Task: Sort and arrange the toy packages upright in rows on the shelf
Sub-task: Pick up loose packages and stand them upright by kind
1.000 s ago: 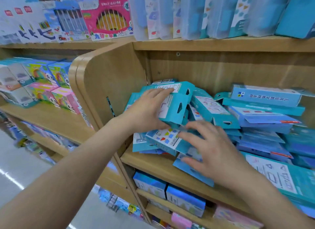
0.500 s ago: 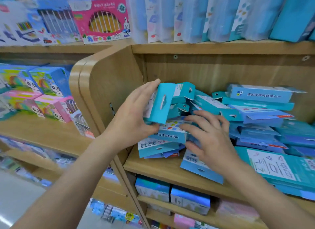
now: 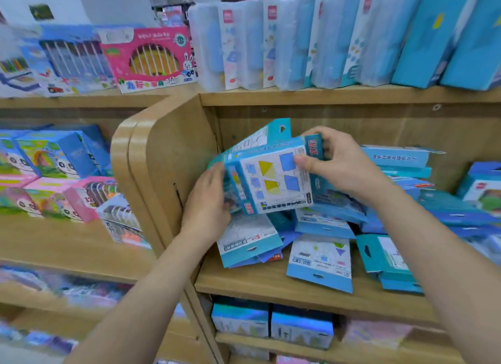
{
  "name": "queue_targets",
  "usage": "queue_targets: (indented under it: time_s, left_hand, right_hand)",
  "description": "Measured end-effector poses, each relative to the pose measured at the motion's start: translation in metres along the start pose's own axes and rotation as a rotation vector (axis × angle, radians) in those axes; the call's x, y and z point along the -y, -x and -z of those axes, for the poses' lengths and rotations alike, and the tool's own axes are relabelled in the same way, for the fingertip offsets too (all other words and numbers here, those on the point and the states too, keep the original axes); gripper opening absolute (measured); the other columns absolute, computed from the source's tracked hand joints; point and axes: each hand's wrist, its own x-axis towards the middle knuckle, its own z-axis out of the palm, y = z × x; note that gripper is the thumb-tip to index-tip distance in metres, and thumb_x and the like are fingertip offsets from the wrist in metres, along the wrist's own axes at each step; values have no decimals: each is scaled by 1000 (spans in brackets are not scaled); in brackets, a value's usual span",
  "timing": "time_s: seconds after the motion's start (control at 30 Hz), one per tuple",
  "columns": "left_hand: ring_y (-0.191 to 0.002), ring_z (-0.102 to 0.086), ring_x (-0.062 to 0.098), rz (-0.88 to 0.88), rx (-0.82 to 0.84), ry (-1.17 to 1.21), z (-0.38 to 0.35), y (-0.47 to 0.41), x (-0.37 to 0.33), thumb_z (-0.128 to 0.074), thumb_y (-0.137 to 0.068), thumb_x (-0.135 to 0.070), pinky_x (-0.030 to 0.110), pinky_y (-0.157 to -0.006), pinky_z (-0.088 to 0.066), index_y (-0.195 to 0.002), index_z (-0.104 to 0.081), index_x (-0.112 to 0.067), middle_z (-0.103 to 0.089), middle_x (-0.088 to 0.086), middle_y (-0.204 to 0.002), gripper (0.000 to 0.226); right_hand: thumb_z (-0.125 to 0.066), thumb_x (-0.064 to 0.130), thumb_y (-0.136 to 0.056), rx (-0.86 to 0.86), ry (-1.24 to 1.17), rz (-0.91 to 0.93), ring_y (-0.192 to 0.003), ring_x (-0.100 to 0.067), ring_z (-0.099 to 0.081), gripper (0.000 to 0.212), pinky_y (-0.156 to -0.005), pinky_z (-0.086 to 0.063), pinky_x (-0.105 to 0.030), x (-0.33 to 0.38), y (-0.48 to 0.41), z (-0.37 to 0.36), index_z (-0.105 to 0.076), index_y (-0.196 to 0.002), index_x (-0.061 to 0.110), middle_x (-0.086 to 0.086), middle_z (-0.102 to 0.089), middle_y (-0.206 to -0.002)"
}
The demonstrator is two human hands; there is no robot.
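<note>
A light wooden shelf (image 3: 271, 285), bare along its front edge, carries a jumbled heap of flat blue toy packages (image 3: 320, 260). Above the shelf's left end, a tilted blue-and-white carton with yellow shapes (image 3: 273, 179), lettering unreadable, is gripped by the left hand (image 3: 208, 201) and pinched at its top corner by the right hand (image 3: 341, 163).

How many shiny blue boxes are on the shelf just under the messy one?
2. The left box stands by the wooden side panel, and the right box is just beside it. Others may be hidden behind them.
</note>
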Motion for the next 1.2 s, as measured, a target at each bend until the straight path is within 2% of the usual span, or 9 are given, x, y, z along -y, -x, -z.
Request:
queue_targets:
  time_s: [0.17,0.33,0.5,0.7,0.87,0.97,1.03,1.1,1.2]
  left_hand:
    - [-121,-38,29,10,85,-279,-7,-11,-8,-67,-79,-20,40,-95,-39,-141,-34,-20,-41,8,-133,70]
    - [-135,-27,26,-89,158,-308,-12,-21,-18,-70,-78,-35,48,-109,-29,-142,-26,-27,-27,5,-146,78]
    - [-131,-34,28,-295,127,-260,-14,-2,-14,-78,-71,-38,53,-103,-36,-134,-36,-31,-32,5,-146,76]
    - [-142,-15,18,-146,190,-112,-8,-5,-23,-64,-74,-63,48,-115,-18,-143,-26,-37,-19,-4,-155,84]
    - [-145,-3,20,-7,253,-303,-8,-24,-27,-58,-89,-40,54,-115,-16,-148,-7,-34,-4,-2,-159,78]
    - [-144,-16,22,-54,217,-348,-9,-26,-25,-48,-95,-27,46,-116,-21,-150,-14,-25,-17,3,-158,65]
    - [-132,-38,25,-118,102,-332,-7,-28,-27,-47,-95,-20,40,-108,-32,-145,-30,-19,-41,6,-147,53]
    - [-107,-54,23,-122,-45,-228,2,-29,-35,-47,-95,-18,36,-85,-43,-134,-43,-20,-59,2,-123,40]
    - [-81,-56,0,-28,-233,95,24,-27,-49,-46,-97,-23,15,-59,-40,-121,-46,-24,-56,-16,-96,24]
  right_hand:
    - [-66,25,-84,-398,-640,-145,-75,-18,-66,14,-70,-56,-39,-9,11,1,-54,-84,18,-5,-67,-86]
    - [-60,22,-92,-690,-779,-237,-76,-19,-68,19,-69,-56,-39,-11,16,0,-44,-83,17,-6,-68,-89]
    - [-60,25,-92,-704,-816,-301,-85,-22,-72,18,-69,-58,-39,-23,29,-4,-51,-99,11,-8,-72,-99]
    - [-60,25,-92,-754,-820,-329,-91,-21,-71,11,-76,-57,-39,-31,34,-6,-56,-93,14,-7,-73,-104]
    - [-60,27,-91,-792,-834,-351,-89,-18,-71,15,-73,-58,-36,-32,38,-8,-55,-97,14,-4,-73,-102]
    - [-62,28,-90,-816,-901,-380,-93,-20,-71,26,-74,-58,-37,-35,43,-5,-57,-108,10,-5,-73,-104]
    - [-62,29,-90,-836,-954,-383,-94,-20,-70,35,-73,-59,-37,-35,45,3,-58,-117,8,-4,-73,-104]
    - [-62,30,-90,-827,-1012,-356,-100,-21,-69,36,-82,-57,-42,-36,49,11,-59,-119,10,-5,-72,-107]
    - [-63,33,-88,-765,-1030,-313,-106,-24,-66,43,-92,-51,-48,-38,54,20,-58,-125,12,-7,-69,-116]
